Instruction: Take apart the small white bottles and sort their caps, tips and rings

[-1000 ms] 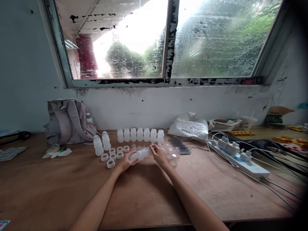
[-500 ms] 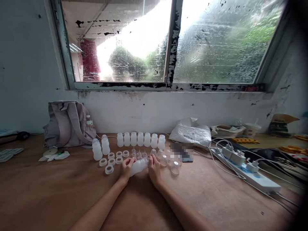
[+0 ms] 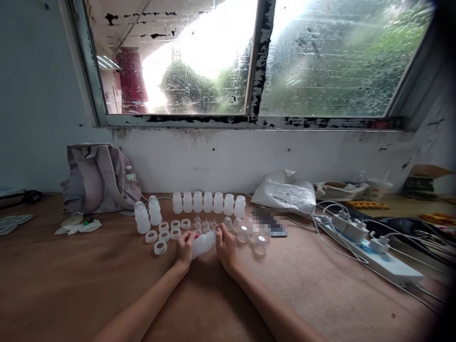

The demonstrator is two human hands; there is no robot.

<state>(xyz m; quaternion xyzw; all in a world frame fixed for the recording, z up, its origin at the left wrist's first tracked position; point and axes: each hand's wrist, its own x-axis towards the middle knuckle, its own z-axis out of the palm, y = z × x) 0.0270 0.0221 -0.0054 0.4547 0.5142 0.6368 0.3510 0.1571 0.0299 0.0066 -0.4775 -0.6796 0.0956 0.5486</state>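
Note:
A frosted white baby bottle (image 3: 202, 245) lies tilted between my two hands, its top end toward the right. My left hand (image 3: 185, 248) is closed round the bottle's left side. My right hand (image 3: 225, 243) is closed at the top end, and its fingers hide what sits there. Just beyond my hands stand several clear nipples (image 3: 205, 224). White collar rings (image 3: 164, 236) are spread to the left of my left hand. Clear domed caps (image 3: 259, 246) stand to the right of my right hand.
Several open bottles (image 3: 207, 203) form a row at the back, with two capped bottles (image 3: 142, 218) at their left. A backpack (image 3: 101, 178) leans on the wall. Rightward lie a silver bag (image 3: 285, 192), a partly blurred phone (image 3: 278, 230) and a power strip (image 3: 388, 263) with cables.
My right hand has turned slightly at the bottle's top end and shifted a little left. The bottle stays between both hands, and the whole view has shifted slightly.

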